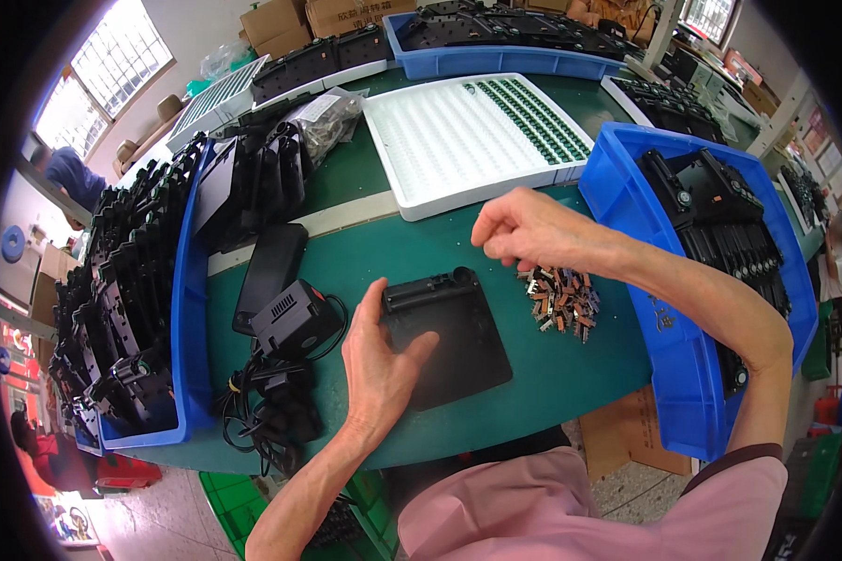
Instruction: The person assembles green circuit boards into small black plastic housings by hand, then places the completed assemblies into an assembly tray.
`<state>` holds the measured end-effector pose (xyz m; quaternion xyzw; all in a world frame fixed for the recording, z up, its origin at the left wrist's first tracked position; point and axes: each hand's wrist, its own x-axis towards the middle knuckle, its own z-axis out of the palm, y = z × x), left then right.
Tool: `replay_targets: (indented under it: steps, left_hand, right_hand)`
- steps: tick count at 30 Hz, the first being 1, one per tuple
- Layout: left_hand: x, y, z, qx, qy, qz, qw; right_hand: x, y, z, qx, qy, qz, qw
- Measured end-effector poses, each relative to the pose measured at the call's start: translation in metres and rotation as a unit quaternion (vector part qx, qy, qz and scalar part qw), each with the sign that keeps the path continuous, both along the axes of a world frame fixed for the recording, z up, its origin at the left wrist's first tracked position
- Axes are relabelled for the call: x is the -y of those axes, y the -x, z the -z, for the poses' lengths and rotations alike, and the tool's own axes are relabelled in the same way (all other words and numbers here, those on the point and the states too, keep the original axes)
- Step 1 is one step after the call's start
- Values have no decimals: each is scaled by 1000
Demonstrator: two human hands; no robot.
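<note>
A flat black plastic housing [458,346] lies on the green tabletop in front of me, with a raised bar and a round socket along its far edge. My left hand [381,360] grips its left side, the thumb lying over the top face and the fingers along the edge. Beyond it and to the right, my right hand [533,229] hovers with its fingers curled into a pinch; anything between the fingertips is too small or hidden to make out. Just below that hand sits a loose pile of small copper-and-silver metal parts [563,304].
Blue bins of black housings stand at left [185,365] and right [664,365]. A white tray [412,201] partly filled with small green parts lies ahead. Left of the housing are a black boxy device [297,320] and tangled cables [267,411]. A clear plastic bag [327,122] lies farther back.
</note>
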<state>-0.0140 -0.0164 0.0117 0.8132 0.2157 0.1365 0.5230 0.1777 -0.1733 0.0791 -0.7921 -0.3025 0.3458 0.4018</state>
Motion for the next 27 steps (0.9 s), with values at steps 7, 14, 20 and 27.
replay_targets:
  steps: [7,14,20,27]
  left_hand:
    - [2,-5,-10,-37,-207,46,977]
    - [1,1,-7,-47,-376,103,920]
    - [4,0,-5,-19,-407,119,905]
    - [3,0,0,-41,-481,126,866]
  right_hand:
    - [-2,12,17,117,39,-126,984]
    - [-36,-56,0,309,-8,-83,947]
    - [-70,-192,-7,389,-71,162,904]
    - [-106,-256,45,419,32,233,877]
